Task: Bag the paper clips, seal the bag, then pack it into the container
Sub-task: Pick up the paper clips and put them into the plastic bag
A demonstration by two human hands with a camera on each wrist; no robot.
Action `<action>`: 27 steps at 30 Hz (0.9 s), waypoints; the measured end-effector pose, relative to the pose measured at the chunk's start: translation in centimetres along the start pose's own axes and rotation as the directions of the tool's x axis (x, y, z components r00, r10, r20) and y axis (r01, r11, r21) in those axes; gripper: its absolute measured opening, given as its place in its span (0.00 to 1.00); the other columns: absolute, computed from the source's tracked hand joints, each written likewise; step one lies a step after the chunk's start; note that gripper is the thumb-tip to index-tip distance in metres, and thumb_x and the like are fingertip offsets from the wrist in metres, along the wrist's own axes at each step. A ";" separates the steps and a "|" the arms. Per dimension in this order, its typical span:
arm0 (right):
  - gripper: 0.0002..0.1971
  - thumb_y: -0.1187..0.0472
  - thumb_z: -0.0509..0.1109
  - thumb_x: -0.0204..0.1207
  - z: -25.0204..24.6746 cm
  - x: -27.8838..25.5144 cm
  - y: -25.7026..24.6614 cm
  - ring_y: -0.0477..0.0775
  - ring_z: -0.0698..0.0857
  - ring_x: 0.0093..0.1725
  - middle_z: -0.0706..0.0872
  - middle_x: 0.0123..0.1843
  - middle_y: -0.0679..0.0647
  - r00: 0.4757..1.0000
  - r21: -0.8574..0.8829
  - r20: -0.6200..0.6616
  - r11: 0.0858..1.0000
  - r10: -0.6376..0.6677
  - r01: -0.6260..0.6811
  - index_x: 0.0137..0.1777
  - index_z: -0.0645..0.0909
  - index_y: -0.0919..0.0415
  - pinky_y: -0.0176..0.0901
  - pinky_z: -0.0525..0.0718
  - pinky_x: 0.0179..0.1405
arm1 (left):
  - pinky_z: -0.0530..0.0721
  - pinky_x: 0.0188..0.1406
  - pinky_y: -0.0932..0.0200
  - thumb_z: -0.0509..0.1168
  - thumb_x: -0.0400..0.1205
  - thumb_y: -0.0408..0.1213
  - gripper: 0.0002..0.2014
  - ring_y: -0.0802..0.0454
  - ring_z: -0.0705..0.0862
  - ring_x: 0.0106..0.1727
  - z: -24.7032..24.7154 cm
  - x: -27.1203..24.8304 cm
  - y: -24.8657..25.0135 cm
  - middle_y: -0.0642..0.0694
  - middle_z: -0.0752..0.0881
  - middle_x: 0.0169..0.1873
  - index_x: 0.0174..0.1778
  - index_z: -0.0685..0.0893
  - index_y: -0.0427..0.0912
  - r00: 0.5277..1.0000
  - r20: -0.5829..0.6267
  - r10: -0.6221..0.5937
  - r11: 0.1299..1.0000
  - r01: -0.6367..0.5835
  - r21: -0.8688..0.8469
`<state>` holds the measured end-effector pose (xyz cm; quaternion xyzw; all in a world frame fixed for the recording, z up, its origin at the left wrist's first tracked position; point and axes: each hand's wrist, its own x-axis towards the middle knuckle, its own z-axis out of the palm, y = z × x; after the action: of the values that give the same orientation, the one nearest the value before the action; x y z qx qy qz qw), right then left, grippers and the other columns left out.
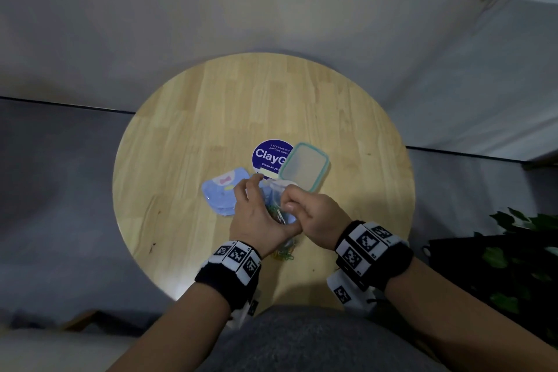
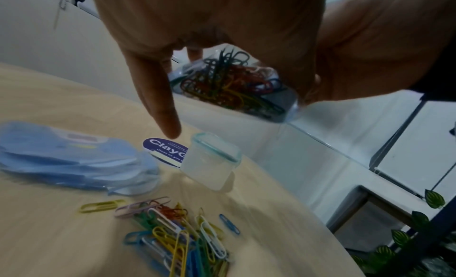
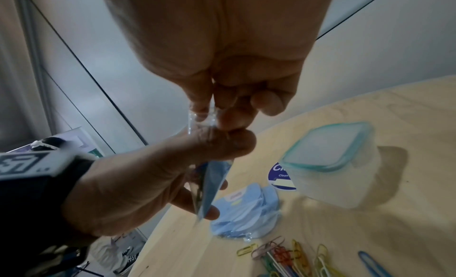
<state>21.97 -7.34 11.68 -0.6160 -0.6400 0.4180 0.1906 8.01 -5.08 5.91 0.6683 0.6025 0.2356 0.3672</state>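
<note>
Both hands hold a small clear bag (image 1: 275, 205) with a blue backing above the table, with coloured paper clips inside the bag (image 2: 229, 86). My left hand (image 1: 258, 211) grips its body, thumb on one side and fingers on the other. My right hand (image 3: 217, 113) pinches the bag's top edge between thumb and curled fingers, right above my left thumb. Several loose paper clips (image 2: 177, 236) lie on the table below my hands. The frosted container (image 1: 303, 166) with a teal-rimmed lid on it stands just beyond my hands.
A stack of blue bags (image 1: 222, 193) lies left of my hands on the round wooden table (image 1: 211, 106). A purple round sticker (image 1: 270, 154) lies partly under the container. A leafy plant (image 1: 519, 251) stands off the table's right edge.
</note>
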 end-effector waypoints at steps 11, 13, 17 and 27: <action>0.01 0.63 0.64 0.75 -0.8 -0.4 1.9 0.55 0.85 0.44 0.87 0.52 0.48 0.976 0.135 -0.212 0.991 0.044 -0.016 0.43 0.75 0.57 0.50 0.84 0.47 | 0.79 0.55 0.61 0.79 0.58 0.56 0.43 0.58 0.74 0.61 -1.2 1.0 -0.2 0.53 0.71 0.63 0.68 0.69 0.51 0.983 0.181 -0.030 0.945 0.087 -0.314; 0.03 0.63 0.60 0.80 -0.8 -0.5 2.2 0.48 0.84 0.54 0.86 0.58 0.44 0.985 0.201 -0.136 0.976 0.106 -0.077 0.47 0.75 0.60 0.46 0.83 0.55 | 0.85 0.52 0.52 0.69 0.75 0.48 0.18 0.52 0.79 0.57 -1.3 1.4 -0.5 0.48 0.78 0.58 0.60 0.78 0.49 0.964 0.215 -0.155 0.838 0.244 -0.488; 0.05 0.61 0.56 0.81 -0.4 -0.8 3.0 0.49 0.83 0.61 0.87 0.61 0.51 0.988 0.274 -0.081 0.956 0.134 -0.107 0.44 0.71 0.57 0.55 0.84 0.61 | 0.85 0.47 0.48 0.58 0.85 0.33 0.10 0.49 0.81 0.43 -1.5 2.0 -1.2 0.49 0.84 0.39 0.46 0.85 0.43 0.935 0.287 -0.210 0.851 0.319 -0.417; 0.14 0.64 0.75 0.65 1.0 -0.9 3.1 0.46 0.83 0.66 0.87 0.59 0.55 0.999 0.346 -0.033 0.938 0.039 -0.025 0.43 0.74 0.49 0.52 0.81 0.68 | 0.76 0.41 0.47 0.57 0.78 0.48 0.09 0.49 0.71 0.34 -1.0 2.5 -1.4 0.48 0.74 0.28 0.34 0.77 0.52 0.940 0.309 -0.146 0.871 0.270 -0.411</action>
<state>23.27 -8.82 8.94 -0.5915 -0.5428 0.5146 0.3013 6.81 -2.38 5.16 0.5219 0.5460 0.2339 0.6122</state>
